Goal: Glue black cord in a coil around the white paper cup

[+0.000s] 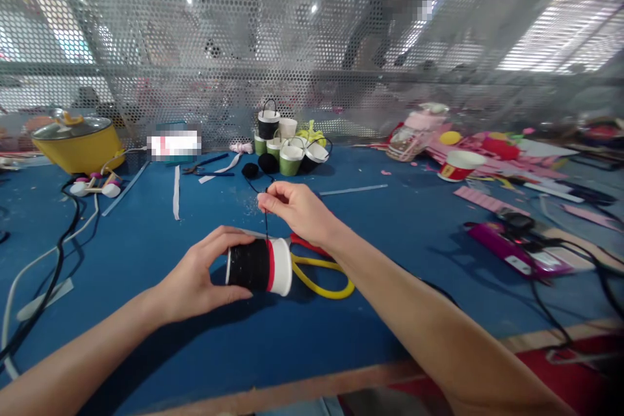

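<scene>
Yarn, paper, plastic, perforated metal

Cup [281, 266]: looks like smooth white paper; black wrap [248, 265] matt, yarn-like, flecked. Thread [266, 224]: black, matt, cord-like. Scissors handle [336, 295]: yellow plastic, smooth, slight sheen. Black ball [268, 163]: matt, looks like yarn. Tabletop [390, 227]: blue, matt, smooth; edge strip [292, 389] looks like bare wood. Back panel [273, 26]: perforated metal, shiny. Pot [80, 151]: glossy yellow; lid [85, 127] glassy, see-through. Purple box [500, 250]: glossy plastic casing.

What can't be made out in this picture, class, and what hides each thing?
Head view:
- Scissors: most of the blades, behind the cup.
- Cup: its inside, turned away from the camera.
- Black thread: the pinched part, covered by the right hand.
- Box: its front, pixelated.
- Background beyond the perforated screen: blurred, veiled by mesh.
</scene>
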`<state>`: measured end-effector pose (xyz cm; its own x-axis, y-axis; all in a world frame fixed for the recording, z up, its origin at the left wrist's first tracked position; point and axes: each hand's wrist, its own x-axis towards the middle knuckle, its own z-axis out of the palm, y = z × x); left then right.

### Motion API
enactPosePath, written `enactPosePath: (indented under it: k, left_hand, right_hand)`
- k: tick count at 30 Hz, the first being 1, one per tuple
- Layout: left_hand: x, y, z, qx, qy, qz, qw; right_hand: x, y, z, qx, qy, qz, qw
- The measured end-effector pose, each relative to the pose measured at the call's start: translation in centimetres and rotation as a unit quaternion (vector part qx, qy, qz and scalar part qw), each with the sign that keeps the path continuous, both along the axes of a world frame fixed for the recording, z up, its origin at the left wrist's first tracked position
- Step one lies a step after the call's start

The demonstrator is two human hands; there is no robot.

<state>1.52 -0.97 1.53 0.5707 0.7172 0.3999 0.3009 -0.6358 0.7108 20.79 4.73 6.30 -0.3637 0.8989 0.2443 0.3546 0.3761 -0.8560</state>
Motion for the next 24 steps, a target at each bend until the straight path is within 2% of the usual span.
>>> enactPosePath:
  k: [10,18,24]
  left_hand:
    - [0.02,-0.38,0.18,0.085,0.017,0.009,0.996]
    - [-0.11,-0.53,0.24,0.163,0.04,0.016,0.986]
    - [-0.09,-0.53,0.15,0.181,0.048,0.016,0.982]
  right_hand:
    - [-0.24,-0.33,-0.71,-0.074,-0.058,0.016,0.995]
    - [-0.14,-0.6,-0.28,-0.113,-0.141,0.021,0.983]
    - [0.11,0.14,-0.45,-0.123,-0.193,0.065,0.971]
